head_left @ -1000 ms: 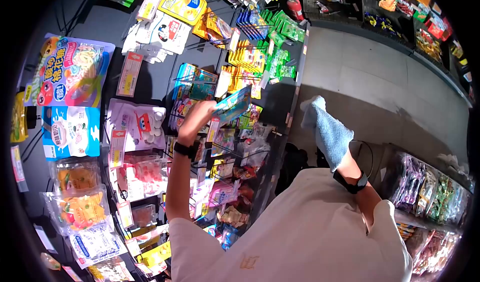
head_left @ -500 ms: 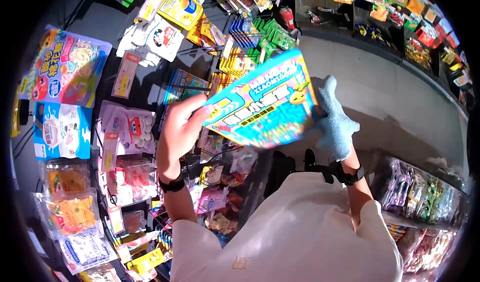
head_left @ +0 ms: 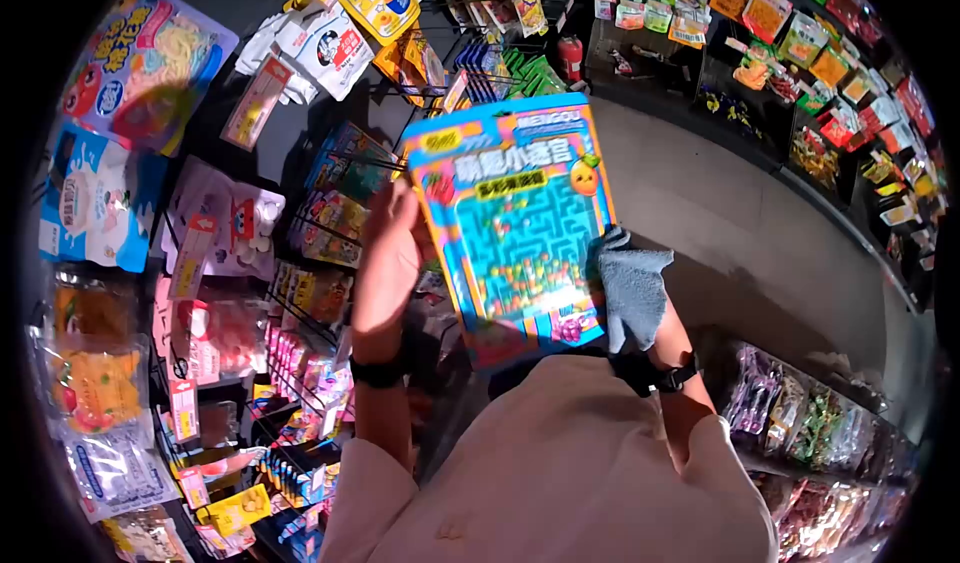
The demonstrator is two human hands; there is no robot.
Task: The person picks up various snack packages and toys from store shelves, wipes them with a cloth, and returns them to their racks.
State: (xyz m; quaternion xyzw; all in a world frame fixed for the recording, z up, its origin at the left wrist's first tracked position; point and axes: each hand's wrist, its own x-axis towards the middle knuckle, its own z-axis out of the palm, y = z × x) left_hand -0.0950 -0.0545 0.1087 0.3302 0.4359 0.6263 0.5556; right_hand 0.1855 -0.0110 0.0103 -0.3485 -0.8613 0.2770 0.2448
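Observation:
A flat, colourful candy package [head_left: 525, 238] with a blue maze panel and a fruit cartoon faces me, tilted a little, in front of my body. My left hand [head_left: 388, 258] is at its left edge; the fingers are partly hidden and blurred there, and the hand appears to support the package. A blue-grey cloth [head_left: 635, 288] covers my right hand [head_left: 665, 338], with most of the fingers concealed under it. This cloth touches the package's lower right edge.
Hanging snack bags [head_left: 150, 63] and price tags [head_left: 255, 103] crowd the rack on my left. Several packets [head_left: 800, 403] fill a shelf at lower right. Across the grey floor [head_left: 770, 233] stands another stocked shelf, with a red fire extinguisher [head_left: 570, 58] at the back.
The package has turned from a slanted, tipped pose to nearly upright, its maze front now showing fully. The cloth-covered right hand has come down and left against its edge.

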